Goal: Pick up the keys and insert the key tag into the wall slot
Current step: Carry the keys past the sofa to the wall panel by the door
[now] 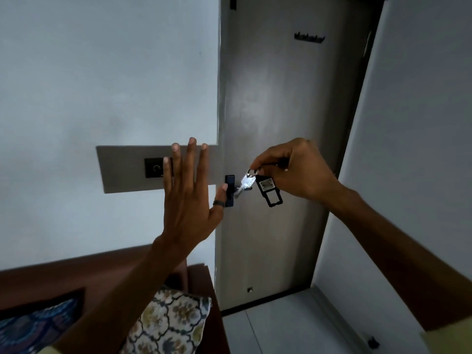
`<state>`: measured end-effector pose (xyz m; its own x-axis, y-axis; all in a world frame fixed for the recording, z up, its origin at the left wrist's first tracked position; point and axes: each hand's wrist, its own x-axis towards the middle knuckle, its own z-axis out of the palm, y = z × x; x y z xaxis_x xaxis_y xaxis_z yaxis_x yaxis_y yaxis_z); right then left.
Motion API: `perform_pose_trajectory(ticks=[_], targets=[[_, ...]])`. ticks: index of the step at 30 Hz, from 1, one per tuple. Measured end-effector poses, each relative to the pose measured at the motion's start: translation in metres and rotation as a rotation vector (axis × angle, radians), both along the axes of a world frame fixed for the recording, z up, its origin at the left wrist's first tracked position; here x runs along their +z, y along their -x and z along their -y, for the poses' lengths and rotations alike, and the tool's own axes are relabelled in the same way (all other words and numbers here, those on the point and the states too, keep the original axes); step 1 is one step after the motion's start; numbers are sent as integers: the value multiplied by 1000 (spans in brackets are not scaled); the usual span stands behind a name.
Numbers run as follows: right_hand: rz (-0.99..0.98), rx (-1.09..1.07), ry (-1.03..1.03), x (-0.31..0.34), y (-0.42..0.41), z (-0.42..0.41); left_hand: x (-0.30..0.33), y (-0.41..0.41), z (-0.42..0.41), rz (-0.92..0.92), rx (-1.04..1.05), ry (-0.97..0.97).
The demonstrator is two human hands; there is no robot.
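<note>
My right hand (293, 169) pinches the key ring at its top, in front of the grey door. A silver key (246, 182) and a black key tag (268, 190) with a white label hang from it. The key's tip is near the door's black lock plate (229, 180). My left hand (189, 192) is raised flat with fingers spread, in front of the grey wall panel (122, 169). It covers part of a black wall unit (154, 167) with a round mark. A dark ring sits on the left thumb. No slot opening is clearly visible.
The grey door (281, 111) fills the middle, with a black hook rack (309, 38) high on it. Dark wooden furniture (76, 267) and a patterned cushion (173, 320) lie below left. A pale wall stands to the right, with light floor tiles (281, 325) below.
</note>
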<state>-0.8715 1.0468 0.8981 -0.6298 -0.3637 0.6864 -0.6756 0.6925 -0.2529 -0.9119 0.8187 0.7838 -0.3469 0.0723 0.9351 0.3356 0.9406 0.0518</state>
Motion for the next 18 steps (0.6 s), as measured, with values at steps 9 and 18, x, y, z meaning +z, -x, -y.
perform_pose_trajectory(ticks=[9, 18], targets=[[6, 149, -1, -17, 155, -70, -28, 103, -33, 37, 187, 28], [9, 391, 158, -12, 288, -116, -17, 178, -83, 53, 381, -4]])
